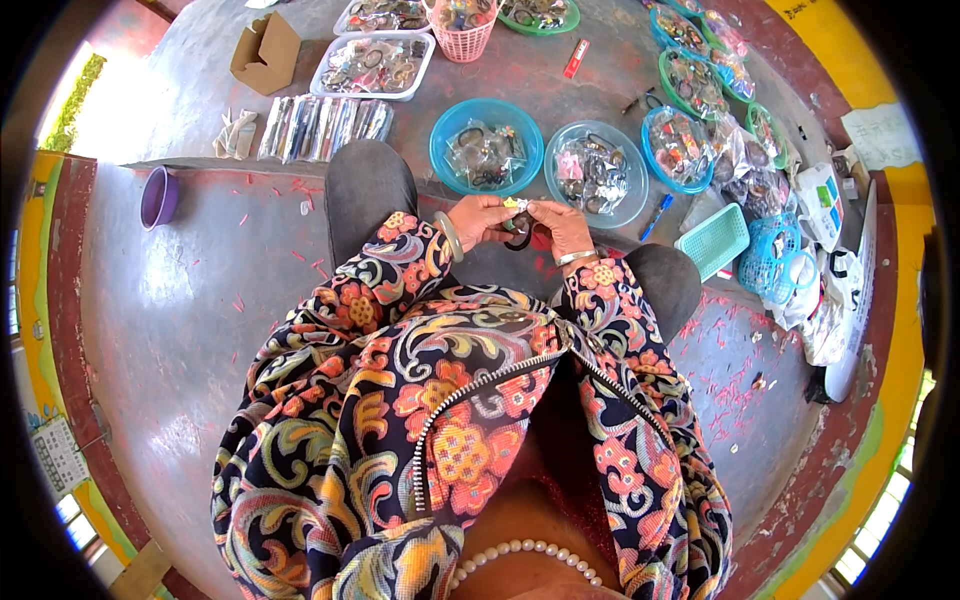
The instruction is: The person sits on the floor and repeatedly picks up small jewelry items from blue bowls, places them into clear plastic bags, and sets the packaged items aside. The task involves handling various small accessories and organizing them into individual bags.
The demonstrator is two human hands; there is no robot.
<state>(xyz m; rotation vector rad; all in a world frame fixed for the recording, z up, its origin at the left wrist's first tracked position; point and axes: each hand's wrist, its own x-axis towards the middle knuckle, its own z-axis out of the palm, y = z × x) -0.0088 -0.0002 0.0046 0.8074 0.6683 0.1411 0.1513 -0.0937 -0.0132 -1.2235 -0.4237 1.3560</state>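
Observation:
Between my two hands is a dark hair tie (518, 239) with a small yellow-and-white charm at its top. My left hand (479, 219) pinches one side of the charm, and my right hand (563, 228) pinches the other. The dark loop hangs just below the fingers. Just beyond them stand a blue basin (437, 150) with clear-bagged pieces in it and a clear bluish basin (640, 188) holding dark bands and a pink piece.
Rows of clear packets (322, 128) lie left of a white tray (427, 82) of bands. A cardboard box (265, 53) stands behind. At right are a blue marker (656, 217), a mint basket (714, 243) and several filled basins. A purple tub (158, 199) sits far left.

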